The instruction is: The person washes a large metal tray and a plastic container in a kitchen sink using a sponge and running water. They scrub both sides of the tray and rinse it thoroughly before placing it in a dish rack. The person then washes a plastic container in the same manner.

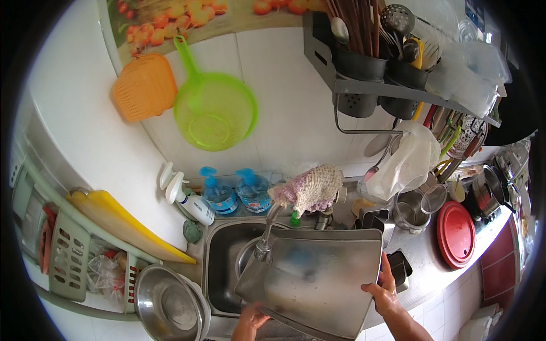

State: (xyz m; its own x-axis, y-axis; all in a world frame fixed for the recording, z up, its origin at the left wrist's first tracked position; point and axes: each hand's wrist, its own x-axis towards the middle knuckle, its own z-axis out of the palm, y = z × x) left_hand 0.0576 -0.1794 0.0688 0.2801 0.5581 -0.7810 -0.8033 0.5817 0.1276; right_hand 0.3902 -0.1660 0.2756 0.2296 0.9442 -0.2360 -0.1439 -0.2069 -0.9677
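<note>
A large rectangular metal tray (318, 283) is held tilted over the sink (219, 264), its wet inner face towards me. My right hand (386, 294) grips its right edge, thumb on the near side. At the lower left edge, my left hand (254, 315) holds the rim; part of that hand is hidden behind the tray. The faucet spout (263, 249) reaches over the tray's left corner. A knitted cloth (313, 189) is draped over the faucet. Behind the tray, a round metal bowl (244, 258) shows partly in the basin.
Stacked metal basins (168, 298) stand left of the sink, near a yellow cutting board (132, 226). Soap pump bottles (219, 198) and a white spray bottle (198, 209) line the back. Rectangular metal containers (399, 268) and a red lid (455, 234) occupy the right counter. A utensil rack (405, 87) overhangs it.
</note>
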